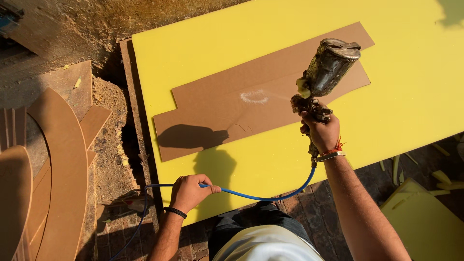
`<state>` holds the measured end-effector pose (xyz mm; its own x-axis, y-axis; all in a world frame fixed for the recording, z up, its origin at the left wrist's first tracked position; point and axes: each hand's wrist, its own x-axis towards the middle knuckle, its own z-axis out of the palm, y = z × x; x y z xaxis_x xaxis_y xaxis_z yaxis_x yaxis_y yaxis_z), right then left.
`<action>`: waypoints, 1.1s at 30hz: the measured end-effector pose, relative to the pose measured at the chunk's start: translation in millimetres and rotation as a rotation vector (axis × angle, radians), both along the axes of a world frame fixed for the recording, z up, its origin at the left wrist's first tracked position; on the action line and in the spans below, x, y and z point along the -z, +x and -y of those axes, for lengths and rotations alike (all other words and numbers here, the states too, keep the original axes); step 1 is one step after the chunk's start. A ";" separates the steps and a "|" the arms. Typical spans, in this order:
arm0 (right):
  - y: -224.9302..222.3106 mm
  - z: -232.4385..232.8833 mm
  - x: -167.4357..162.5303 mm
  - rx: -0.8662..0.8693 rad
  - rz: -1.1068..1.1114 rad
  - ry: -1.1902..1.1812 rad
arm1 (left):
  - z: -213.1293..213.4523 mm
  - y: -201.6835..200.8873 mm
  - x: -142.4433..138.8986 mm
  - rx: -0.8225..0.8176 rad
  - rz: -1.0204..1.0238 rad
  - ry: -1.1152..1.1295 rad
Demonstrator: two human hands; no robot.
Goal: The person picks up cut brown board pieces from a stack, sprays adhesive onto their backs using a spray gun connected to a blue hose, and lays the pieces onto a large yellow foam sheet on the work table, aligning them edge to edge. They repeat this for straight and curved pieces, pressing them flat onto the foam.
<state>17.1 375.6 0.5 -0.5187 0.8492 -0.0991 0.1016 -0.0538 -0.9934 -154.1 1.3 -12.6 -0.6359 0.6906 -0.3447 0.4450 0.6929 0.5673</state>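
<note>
My right hand (320, 129) grips the handle of a paint-stained spray gun (323, 72) with a metal cup on top, held above a brown cardboard sheet (232, 111). A thin mist leaves the nozzle toward the left, and a small white ring of paint (254, 97) sits on the cardboard. The cardboard lies on a large yellow board (406, 82). My left hand (189, 191) is closed around the blue air hose (261, 196) at the board's near edge; the hose curves from the gun's base to that hand and down to the left.
Curved brown wooden cut-outs (63, 179) are stacked on the dusty ground at the left. A second yellow panel (425, 222) and yellow offcuts (442, 179) lie on the brick floor at the lower right. A brown board edge (129, 87) borders the yellow board's left side.
</note>
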 end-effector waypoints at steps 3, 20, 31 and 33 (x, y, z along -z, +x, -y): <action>26.7 -42.6 -4.6 0.077 0.027 0.062 | -17.3 33.0 4.6 -0.003 0.037 0.005; 165.1 -194.2 0.4 0.413 0.001 0.193 | -105.9 118.1 20.7 -0.174 -0.026 -0.049; 161.7 -111.0 -4.6 -0.053 0.113 0.015 | -77.8 125.2 23.7 -0.191 -0.043 -0.034; 146.9 -93.6 -10.3 -0.110 0.115 -0.030 | -65.0 122.2 25.0 -0.240 -0.023 -0.041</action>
<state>164.1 469.2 10.9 -0.5925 0.7835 -0.1872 0.2213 -0.0651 -0.9730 -31.8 66.3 -37.6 -0.7878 0.5048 -0.3530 0.2776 0.8025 0.5281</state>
